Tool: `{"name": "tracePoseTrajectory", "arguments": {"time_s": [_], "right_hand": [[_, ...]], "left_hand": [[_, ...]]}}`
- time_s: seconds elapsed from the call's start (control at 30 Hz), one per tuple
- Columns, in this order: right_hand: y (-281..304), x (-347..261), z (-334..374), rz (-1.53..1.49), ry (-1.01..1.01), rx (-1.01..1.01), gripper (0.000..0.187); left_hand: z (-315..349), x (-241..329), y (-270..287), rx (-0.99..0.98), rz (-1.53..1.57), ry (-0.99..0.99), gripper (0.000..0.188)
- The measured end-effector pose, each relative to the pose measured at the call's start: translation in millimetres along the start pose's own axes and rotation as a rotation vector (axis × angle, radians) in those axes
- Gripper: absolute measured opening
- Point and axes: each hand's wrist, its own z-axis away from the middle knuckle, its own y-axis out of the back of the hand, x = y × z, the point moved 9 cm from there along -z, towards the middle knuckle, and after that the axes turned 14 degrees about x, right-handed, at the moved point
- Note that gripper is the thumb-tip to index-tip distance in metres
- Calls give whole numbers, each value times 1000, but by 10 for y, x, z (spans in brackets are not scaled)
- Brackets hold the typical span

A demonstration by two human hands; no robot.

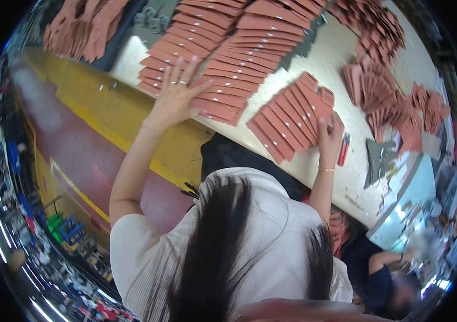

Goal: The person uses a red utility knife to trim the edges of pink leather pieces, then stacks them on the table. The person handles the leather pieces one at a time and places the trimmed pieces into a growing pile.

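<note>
Small fan (288, 119) of salmon pieces on the desk (354, 185), toward two o'clock from mid-view, long axis running eight to two. Nearer of the two, right grip (331, 138): fingers bent at the fan's edge, fan at its ten o'clock, impossible to tell whether pinching or merely touching. Left grip (173, 102) well apart from the fan, toward nine o'clock; unclenched, fingers spread over the near ends of two long rows (244, 67). Beside the right grip, toward five o'clock, red tool (344, 150); farther, at four, green-grey piece (374, 161); at two, salmon heap (371, 88).
</note>
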Motion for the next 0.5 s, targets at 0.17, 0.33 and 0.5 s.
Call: {"name": "tracePoseTrajectory", "arguments": {"time_s": [0.17, 0.33, 0.5], "right_hand": [[-3, 9, -19, 30, -33, -31, 56], [-4, 8, -12, 115, -61, -60, 56], [-18, -12, -9, 61, -73, -68, 56]], "left_hand": [[170, -99, -171, -28, 62, 101, 89], [258, -119, -250, 43, 77, 136, 92], [304, -153, -321, 73, 135, 209, 90]]}}
